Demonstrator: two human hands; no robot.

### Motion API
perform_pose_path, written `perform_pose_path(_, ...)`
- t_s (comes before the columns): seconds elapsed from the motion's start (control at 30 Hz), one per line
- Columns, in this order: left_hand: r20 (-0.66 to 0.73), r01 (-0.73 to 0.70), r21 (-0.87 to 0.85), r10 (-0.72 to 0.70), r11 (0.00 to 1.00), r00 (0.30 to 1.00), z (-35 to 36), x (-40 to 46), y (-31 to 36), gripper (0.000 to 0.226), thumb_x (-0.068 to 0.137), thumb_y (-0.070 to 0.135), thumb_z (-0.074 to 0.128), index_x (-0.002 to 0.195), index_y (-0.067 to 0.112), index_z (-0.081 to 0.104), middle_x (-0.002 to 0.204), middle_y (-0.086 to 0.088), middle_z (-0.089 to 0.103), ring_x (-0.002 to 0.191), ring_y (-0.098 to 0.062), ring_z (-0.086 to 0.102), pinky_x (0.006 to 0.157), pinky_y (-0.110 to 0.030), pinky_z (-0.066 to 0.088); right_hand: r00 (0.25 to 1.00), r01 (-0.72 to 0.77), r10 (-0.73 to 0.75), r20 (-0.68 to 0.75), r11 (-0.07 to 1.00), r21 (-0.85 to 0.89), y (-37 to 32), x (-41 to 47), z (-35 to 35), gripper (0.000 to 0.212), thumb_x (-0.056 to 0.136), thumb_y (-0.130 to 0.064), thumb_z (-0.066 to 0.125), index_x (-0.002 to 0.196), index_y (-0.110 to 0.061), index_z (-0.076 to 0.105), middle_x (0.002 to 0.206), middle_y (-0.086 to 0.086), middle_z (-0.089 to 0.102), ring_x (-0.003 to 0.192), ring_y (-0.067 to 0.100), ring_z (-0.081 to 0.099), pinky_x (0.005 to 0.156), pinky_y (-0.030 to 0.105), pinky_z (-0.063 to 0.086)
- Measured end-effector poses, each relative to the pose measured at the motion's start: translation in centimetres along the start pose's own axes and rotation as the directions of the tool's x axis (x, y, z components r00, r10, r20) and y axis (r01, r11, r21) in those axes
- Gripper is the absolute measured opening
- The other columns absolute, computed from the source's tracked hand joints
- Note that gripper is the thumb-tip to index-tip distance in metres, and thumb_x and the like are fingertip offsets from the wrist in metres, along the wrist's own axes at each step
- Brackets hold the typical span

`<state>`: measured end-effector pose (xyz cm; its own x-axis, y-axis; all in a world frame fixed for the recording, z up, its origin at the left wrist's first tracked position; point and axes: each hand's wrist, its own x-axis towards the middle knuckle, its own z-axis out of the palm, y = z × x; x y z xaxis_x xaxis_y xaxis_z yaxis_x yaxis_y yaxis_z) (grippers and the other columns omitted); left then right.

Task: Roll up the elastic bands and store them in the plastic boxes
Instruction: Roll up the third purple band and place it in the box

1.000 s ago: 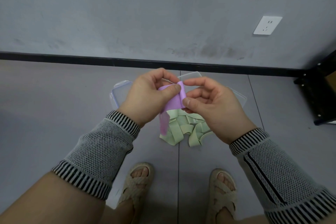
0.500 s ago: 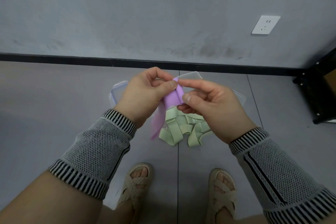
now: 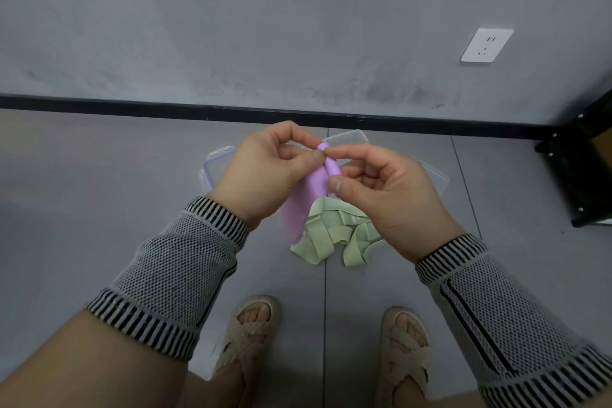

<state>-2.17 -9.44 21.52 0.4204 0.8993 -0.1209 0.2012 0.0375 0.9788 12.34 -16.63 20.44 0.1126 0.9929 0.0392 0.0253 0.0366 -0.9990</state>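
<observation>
Pinching purple band (image 3: 314, 189) | left hand (image 3: 265, 172) and right hand (image 3: 387, 195) both grasp top | tail hangs

The clear plastic boxes (image 3: 217, 166) on the floor are mostly hidden behind the left hand (image 3: 261, 175) and right hand (image 3: 390, 195); only corners and rims show, so their number and contents cannot be told. The upper end of the purple band (image 3: 306, 200) is covered by the fingers (image 3: 351, 154). The far part of the green bands (image 3: 334, 235) lies under the right hand. The black frame (image 3: 579, 175) is cut off by the right edge.
</observation>
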Motion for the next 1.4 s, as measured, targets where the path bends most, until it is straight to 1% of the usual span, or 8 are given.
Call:
perform_pose_path(0.17, -0.029, 0.073, -0.152, -0.078, 0.986, 0.996, -0.5, 0.4, -0.2, 0.008, 0.087, 0.004, 0.061, 0.083, 0.011, 0.059, 0.076, -0.016, 0.067, 0.066, -0.019, 0.058, 0.068, -0.031, 0.045, 0.999, 0.004, -0.006, 0.049, 0.999, 0.041, -0.2, 0.0, -0.3, 0.035, 0.085, 0.002, 0.062, 0.104, -0.028, 0.065, 0.077, -0.002, 0.071, 0.073, 0.012, 0.067, 0.074, 0.024, 0.054)
perform_pose_path(0.4, -0.039, 0.100, -0.104, -0.104, 0.990, 0.994, -0.2, 0.5, -0.3, 0.014, 0.069, 0.027, 0.068, 0.078, 0.016, 0.065, 0.079, -0.014, 0.068, 0.069, -0.019, 0.057, 0.070, -0.034, 0.043, 1.000, 0.018, -0.018, -0.006, 0.999, -0.033, -0.1, -0.1, -0.4, 0.038, 0.081, 0.010, 0.063, 0.109, -0.016, 0.066, 0.077, -0.002, 0.068, 0.069, 0.007, 0.065, 0.071, 0.016, 0.052)
perform_pose_path(0.5, -0.044, 0.093, -0.043, -0.095, 0.995, 0.995, -0.2, 0.4, -0.5, 0.015, 0.073, 0.029, 0.074, 0.078, 0.017, 0.066, 0.084, -0.018, 0.070, 0.065, -0.016, 0.056, 0.063, -0.031, 0.042, 0.999, 0.035, -0.034, 0.003, 0.993, -0.112, 0.2, 0.0, -0.4, 0.038, 0.081, 0.010, 0.064, 0.111, -0.013, 0.065, 0.079, -0.003, 0.068, 0.072, 0.005, 0.063, 0.074, 0.017, 0.053)
perform_pose_path(0.67, -0.026, 0.110, -0.094, -0.113, 0.989, 0.993, -0.5, 0.5, -0.4, 0.004, 0.084, 0.012, 0.068, 0.083, 0.011, 0.064, 0.095, -0.021, 0.070, 0.082, -0.025, 0.062, 0.087, -0.046, 0.049, 0.999, 0.031, -0.030, 0.024, 0.997, -0.075, -0.3, -0.1, -0.4, 0.029, 0.085, 0.003, 0.062, 0.101, -0.021, 0.068, 0.081, -0.005, 0.071, 0.075, 0.007, 0.064, 0.075, 0.021, 0.055)
perform_pose_path(0.77, -0.022, 0.113, -0.113, -0.116, 0.987, 0.993, -0.5, 0.4, -0.3, 0.009, 0.082, 0.012, 0.070, 0.088, 0.009, 0.064, 0.092, -0.019, 0.069, 0.081, -0.023, 0.062, 0.087, -0.046, 0.049, 1.000, 0.017, -0.015, 0.024, 0.997, -0.070, -0.2, 0.0, -0.4, 0.028, 0.089, -0.002, 0.058, 0.102, -0.026, 0.065, 0.073, -0.013, 0.070, 0.071, 0.004, 0.066, 0.071, 0.018, 0.053)
perform_pose_path(0.87, -0.005, 0.102, -0.084, -0.102, 0.991, 0.995, -0.2, 0.2, -0.2, 0.024, 0.070, 0.021, 0.070, 0.090, 0.009, 0.064, 0.091, -0.022, 0.070, 0.081, -0.025, 0.063, 0.090, -0.050, 0.048, 1.000, -0.010, 0.010, 0.006, 0.999, -0.049, 0.0, 0.2, -0.2, 0.030, 0.088, 0.001, 0.058, 0.101, -0.025, 0.064, 0.069, -0.009, 0.071, 0.067, 0.005, 0.066, 0.069, 0.018, 0.054)
perform_pose_path(1.27, 0.005, 0.011, 0.081, -0.011, 0.997, 1.000, 0.1, -0.2, 0.1, 0.018, 0.069, 0.033, 0.067, 0.083, 0.022, 0.065, 0.076, -0.008, 0.074, 0.092, -0.038, 0.064, 0.090, -0.056, 0.048, 0.997, 0.023, -0.030, -0.077, 0.996, -0.090, 0.7, 0.4, -0.1, 0.021, 0.081, 0.000, 0.070, 0.096, -0.014, 0.071, 0.086, 0.021, 0.070, 0.077, 0.025, 0.067, 0.079, 0.036, 0.058)
perform_pose_path(1.4, 0.020, 0.039, 0.005, -0.039, 0.999, 0.999, -0.3, -0.1, 0.0, 0.008, 0.081, 0.014, 0.070, 0.085, 0.018, 0.063, 0.084, -0.014, 0.074, 0.086, -0.034, 0.067, 0.090, -0.053, 0.050, 1.000, 0.001, -0.001, -0.011, 1.000, -0.024, 0.2, 0.2, -0.5, 0.025, 0.085, 0.000, 0.064, 0.095, -0.022, 0.069, 0.080, 0.000, 0.071, 0.075, 0.009, 0.065, 0.072, 0.022, 0.054)
